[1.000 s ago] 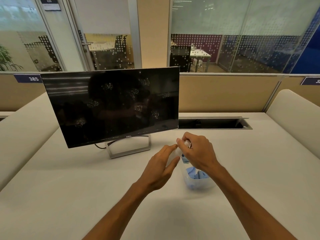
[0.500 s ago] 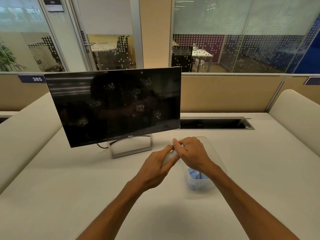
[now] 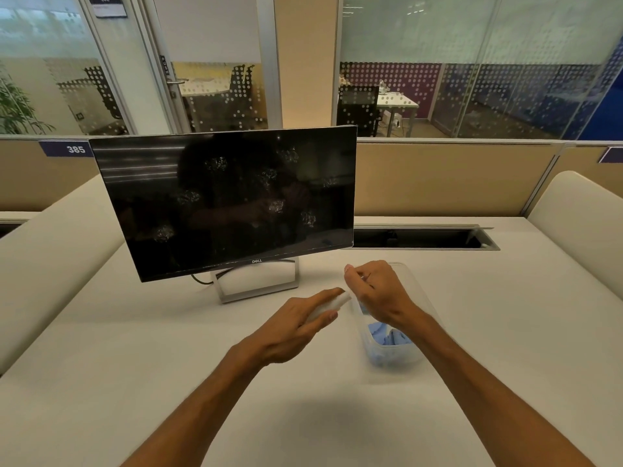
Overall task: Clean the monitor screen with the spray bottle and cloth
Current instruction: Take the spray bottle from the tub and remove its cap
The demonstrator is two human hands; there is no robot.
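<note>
The black monitor [image 3: 222, 197] stands at the back left of the white desk, its dark screen dotted with several patches of spray droplets. My left hand [image 3: 290, 328] holds a small white spray bottle [image 3: 332, 305], which lies tilted with its top toward the right. Just right of it, my right hand [image 3: 381, 294] hovers with curled fingers that pinch a small clear cap [image 3: 362, 276]. A blue cloth [image 3: 391, 338] lies crumpled inside a clear plastic container [image 3: 416, 284], partly hidden under my right wrist.
The monitor's silver stand [image 3: 256, 284] and its cable sit just beyond my left hand. An open cable slot [image 3: 418, 237] runs along the desk's back edge, below a tan partition [image 3: 438, 176]. Padded white dividers flank the desk on both sides.
Both hands met on the bottle above the container. The left hand now holds the bottle alone, and the right hand has drawn slightly away to the right.
</note>
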